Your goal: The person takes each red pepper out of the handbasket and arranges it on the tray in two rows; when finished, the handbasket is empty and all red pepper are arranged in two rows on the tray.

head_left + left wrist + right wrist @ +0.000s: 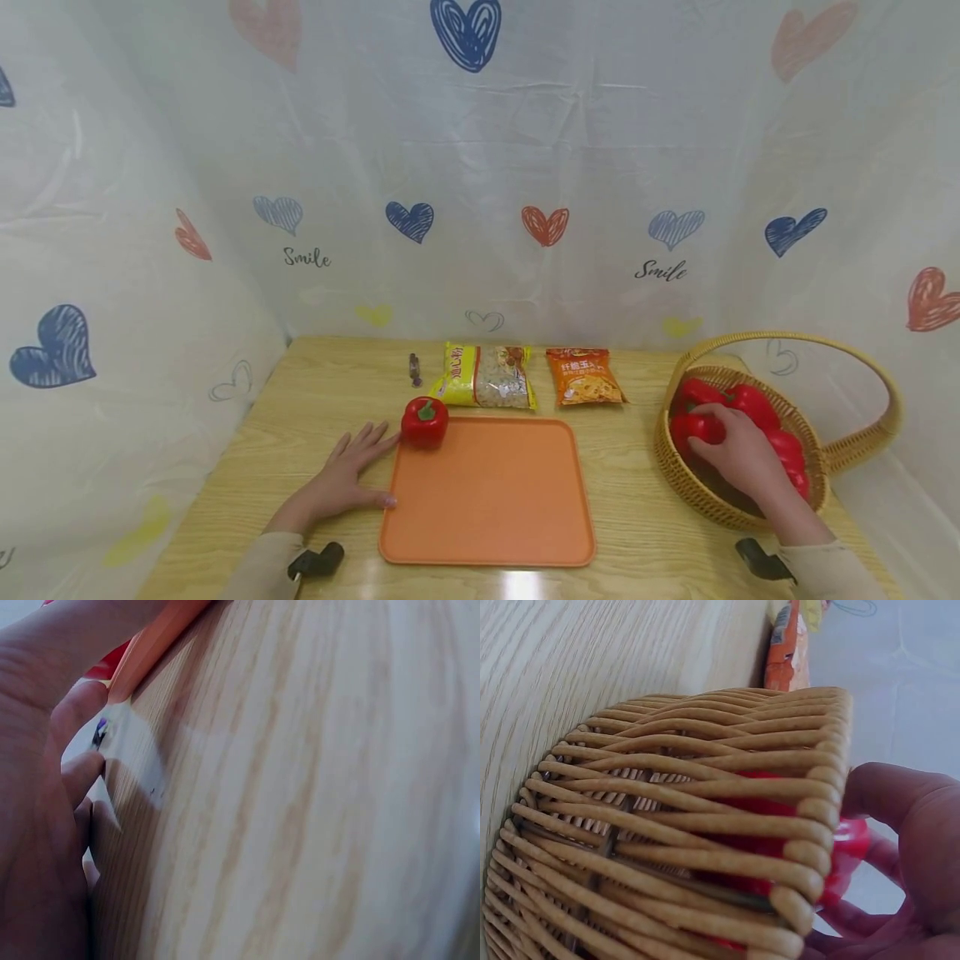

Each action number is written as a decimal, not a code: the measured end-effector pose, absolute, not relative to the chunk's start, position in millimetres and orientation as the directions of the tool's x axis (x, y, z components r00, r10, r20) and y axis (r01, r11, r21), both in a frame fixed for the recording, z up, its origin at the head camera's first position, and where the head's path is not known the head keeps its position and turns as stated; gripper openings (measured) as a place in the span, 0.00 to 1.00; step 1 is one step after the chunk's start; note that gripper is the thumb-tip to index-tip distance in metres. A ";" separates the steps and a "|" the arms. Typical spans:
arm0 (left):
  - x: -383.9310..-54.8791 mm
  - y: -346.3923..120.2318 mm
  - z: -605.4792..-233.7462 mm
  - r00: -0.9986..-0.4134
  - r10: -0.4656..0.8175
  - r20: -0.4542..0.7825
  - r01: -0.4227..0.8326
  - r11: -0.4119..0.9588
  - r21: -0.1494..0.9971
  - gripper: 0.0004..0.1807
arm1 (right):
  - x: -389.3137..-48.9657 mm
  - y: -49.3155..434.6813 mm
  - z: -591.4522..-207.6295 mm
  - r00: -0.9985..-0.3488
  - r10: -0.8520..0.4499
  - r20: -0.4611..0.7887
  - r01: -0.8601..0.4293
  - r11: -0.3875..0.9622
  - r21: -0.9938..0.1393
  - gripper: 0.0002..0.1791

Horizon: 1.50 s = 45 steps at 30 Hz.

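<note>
On the left, my left hand (347, 477) rests with fingers spread beside an orange tray (489, 500), its thumb at the tray's left edge. A red bell pepper (424, 425) with a green stem sits at the tray's far left corner, close to the little finger. At the right, my right hand (738, 450) reaches into a wicker basket (678, 482). Thumb and fingers grip a red bell pepper (688, 430) there, partly hidden by the hand. More red peppers (756, 406) lie around it. In the right wrist view the basket's wall covers most of the gripped pepper (847, 851).
Behind the tray lie a yellow and clear food bag (487, 377) and an orange snack bag (585, 377). A small dark item (415, 369) is left of them. The basket's tall handle (862, 354) arches up at the right. A heart-patterned curtain (480, 167) surrounds the wooden table (637, 533).
</note>
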<state>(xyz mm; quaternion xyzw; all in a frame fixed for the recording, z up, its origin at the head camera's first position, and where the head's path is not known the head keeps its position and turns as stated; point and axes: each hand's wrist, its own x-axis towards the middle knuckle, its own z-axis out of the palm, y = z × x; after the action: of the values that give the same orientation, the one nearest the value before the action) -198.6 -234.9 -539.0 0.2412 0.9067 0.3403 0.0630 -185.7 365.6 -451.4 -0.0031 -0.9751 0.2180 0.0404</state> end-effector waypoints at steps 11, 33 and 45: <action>-199.2 -235.3 -539.2 -0.879 0.474 0.044 0.389 0.662 0.641 0.55 | -178.0 364.7 -446.2 -0.989 0.027 0.147 -0.042 0.895 -0.444 0.29; -199.5 -235.8 -539.9 -0.876 0.478 0.060 0.401 0.656 0.640 0.55 | -165.0 352.4 -434.0 -0.969 0.019 0.246 -0.113 0.852 -0.511 0.30; -199.6 -235.8 -540.8 -0.878 0.475 0.049 0.392 0.658 0.643 0.56 | -166.2 342.0 -430.5 -0.948 -0.033 0.316 -0.228 0.763 -0.605 0.28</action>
<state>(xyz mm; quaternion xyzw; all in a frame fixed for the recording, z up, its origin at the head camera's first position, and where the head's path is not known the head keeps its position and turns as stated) -199.6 -235.8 -540.8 0.2387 0.9084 0.3377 0.0620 -166.2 342.0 -430.5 0.0705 -0.9277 0.3369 0.1446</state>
